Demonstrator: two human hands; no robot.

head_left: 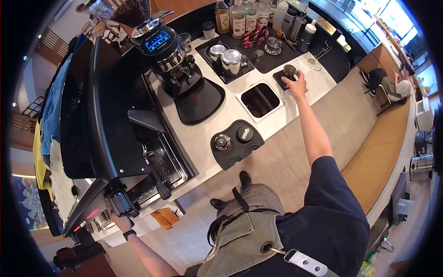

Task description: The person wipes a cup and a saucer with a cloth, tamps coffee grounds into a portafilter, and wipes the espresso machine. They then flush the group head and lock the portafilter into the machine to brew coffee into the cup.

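Observation:
My right hand [296, 84] stretches out over the counter, its fingers closed around a small metal cup [290, 69] on a black scale [279, 79] with a red display. My left hand [121, 222], below a dark wristband, reaches under the front edge of the black espresso machine [106, 120]. Its fingers are partly hidden there, and I cannot make out whether they hold anything. Small cups or glasses are dimly visible beside that hand.
A coffee grinder [166, 51], a knock box [260, 100] and a black tamping mat [229, 157] stand along the counter. Milk pitchers [230, 62] and syrup bottles [238, 21] are farther back. An orange cloth [164, 219] hangs at the edge. A person [397, 83] sits far right.

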